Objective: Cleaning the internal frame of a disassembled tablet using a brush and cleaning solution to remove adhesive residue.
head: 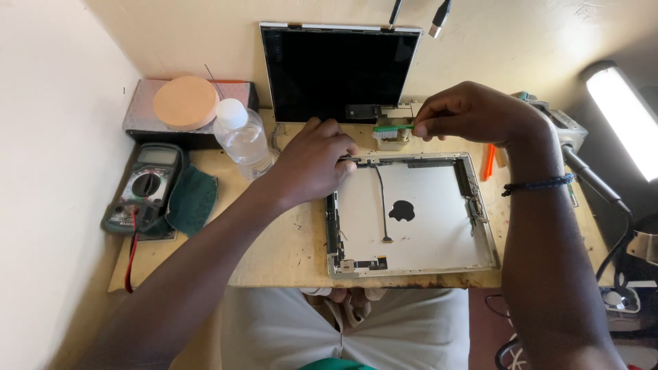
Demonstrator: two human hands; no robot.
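Observation:
An opened tablet back shell (425,226), silver with a dark cable across it, lies on the wooden board (274,240). My left hand (312,161) rests on the shell's top left corner, fingers curled down on the frame. My right hand (466,113) pinches a green toothbrush (392,129) by its handle, its white bristles over a small part at the shell's top edge. The detached dark screen panel (336,68) leans against the wall behind.
A clear plastic bottle (241,137) stands left of my left hand. A multimeter (144,188) with a red lead and a green cloth (192,199) lie at the far left. A round orange pad (185,101) sits on a box. A lamp (624,116) glows at right.

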